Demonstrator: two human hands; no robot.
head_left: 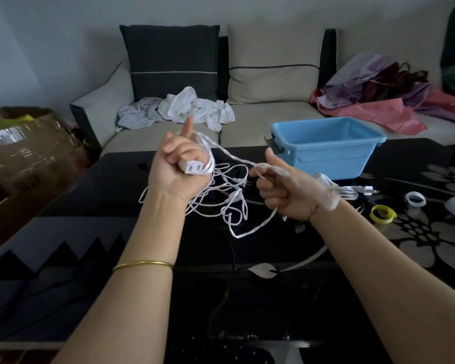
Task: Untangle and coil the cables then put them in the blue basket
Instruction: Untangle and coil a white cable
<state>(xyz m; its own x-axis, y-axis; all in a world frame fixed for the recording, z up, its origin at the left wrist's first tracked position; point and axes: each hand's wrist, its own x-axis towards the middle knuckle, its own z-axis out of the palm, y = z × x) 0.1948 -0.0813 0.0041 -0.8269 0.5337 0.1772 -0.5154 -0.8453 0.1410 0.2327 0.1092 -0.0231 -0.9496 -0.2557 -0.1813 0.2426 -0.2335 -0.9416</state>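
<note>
The left hand (176,164) grips a white socket end (192,168), with white cable (234,156) looped round it. The right hand (284,193) is curled tight on that cable. The tangle (229,203) lies on the bench (95,206) under both hands. The blue basket (326,156) sits behind the right hand.

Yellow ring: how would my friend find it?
Start at the black table and find the blue basket on it. Nearer the viewer and to its right lie two small rings. The yellow ring is the coloured one; the white ring beside it is farther back.
</note>
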